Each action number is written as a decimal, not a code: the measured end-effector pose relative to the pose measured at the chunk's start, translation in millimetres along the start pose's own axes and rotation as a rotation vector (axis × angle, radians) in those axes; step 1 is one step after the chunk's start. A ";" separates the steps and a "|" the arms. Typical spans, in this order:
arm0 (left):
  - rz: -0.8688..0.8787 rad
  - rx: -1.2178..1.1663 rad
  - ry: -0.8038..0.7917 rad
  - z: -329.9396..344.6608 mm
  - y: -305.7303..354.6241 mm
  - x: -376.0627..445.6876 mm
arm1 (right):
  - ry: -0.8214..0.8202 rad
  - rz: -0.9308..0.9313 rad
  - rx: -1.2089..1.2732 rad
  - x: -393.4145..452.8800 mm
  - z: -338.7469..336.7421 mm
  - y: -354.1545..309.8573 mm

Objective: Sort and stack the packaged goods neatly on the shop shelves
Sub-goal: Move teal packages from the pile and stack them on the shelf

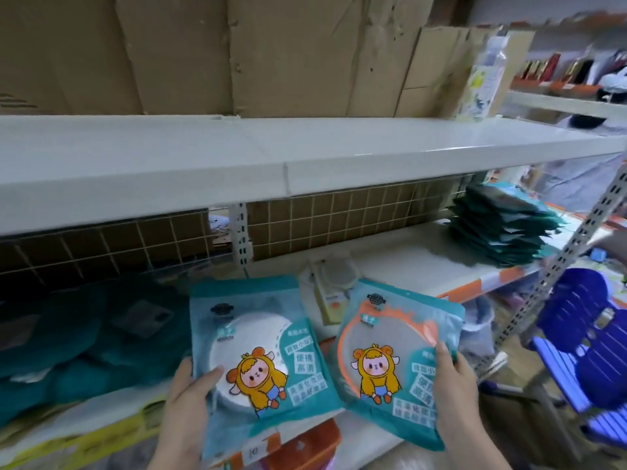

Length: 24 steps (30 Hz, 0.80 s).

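White shop shelves fill my view, with a stack of teal packets at the lower shelf's right end. Over its front edge, my left hand grips a white-mirror packet; my right hand grips an orange-mirror packet

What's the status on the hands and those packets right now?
Left hand grips white-mirror packet. Right hand grips orange-mirror packet. Teal stack far right on shelf.
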State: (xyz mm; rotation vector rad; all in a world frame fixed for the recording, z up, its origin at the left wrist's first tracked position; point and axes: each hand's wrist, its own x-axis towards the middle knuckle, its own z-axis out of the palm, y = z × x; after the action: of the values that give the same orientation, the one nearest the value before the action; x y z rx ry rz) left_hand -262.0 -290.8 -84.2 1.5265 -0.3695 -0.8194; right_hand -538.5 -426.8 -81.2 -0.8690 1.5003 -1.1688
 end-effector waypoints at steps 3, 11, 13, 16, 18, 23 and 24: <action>-0.027 -0.042 0.028 45.9 -10.7 -10.4 | 0.020 -0.002 0.002 23.0 -37.5 -8.2; -0.006 0.008 -0.031 145.1 -18.0 -9.0 | 0.112 0.076 0.052 79.5 -106.2 -17.4; 0.005 0.009 -0.032 162.9 -17.4 -0.9 | 0.114 0.101 0.067 93.6 -113.4 -23.0; 0.007 -0.029 -0.037 197.8 -15.1 12.0 | 0.119 0.086 0.089 123.7 -118.9 -32.1; 0.004 -0.070 -0.053 223.1 -9.2 18.2 | 0.127 0.080 0.103 147.1 -119.2 -42.8; -0.026 -0.058 -0.037 275.1 -7.5 60.3 | 0.107 0.057 0.102 209.9 -117.5 -79.6; -0.026 -0.065 -0.035 285.7 -6.6 67.8 | 0.106 0.035 0.107 223.5 -119.8 -84.8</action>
State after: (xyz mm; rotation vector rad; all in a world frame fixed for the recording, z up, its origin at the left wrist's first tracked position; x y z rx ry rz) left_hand -411.7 -543.3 -92.7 1.4607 -0.3463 -0.8717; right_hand -711.2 -629.5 -57.6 -0.7162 1.5169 -1.2738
